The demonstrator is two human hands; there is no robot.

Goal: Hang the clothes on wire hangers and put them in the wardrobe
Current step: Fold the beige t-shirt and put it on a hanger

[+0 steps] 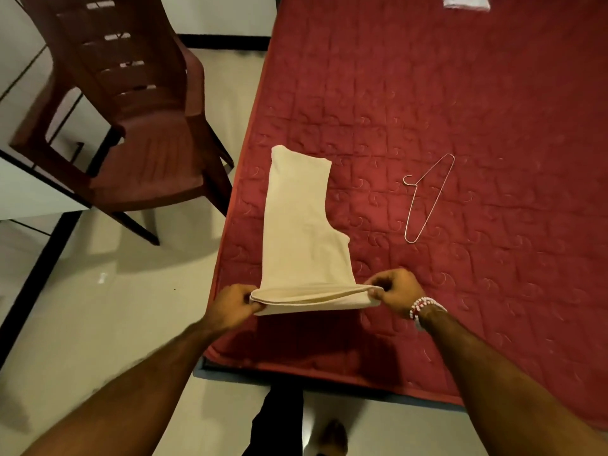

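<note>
Fabric check: pinching vest hem ends in left hand and right hand; likely handling soft, light, limp at mattress near-left corner.

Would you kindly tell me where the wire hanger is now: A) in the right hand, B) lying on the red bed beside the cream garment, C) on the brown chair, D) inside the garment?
B: the wire hanger lies bare on the red bed, apart from and right of the cream garment.
</note>
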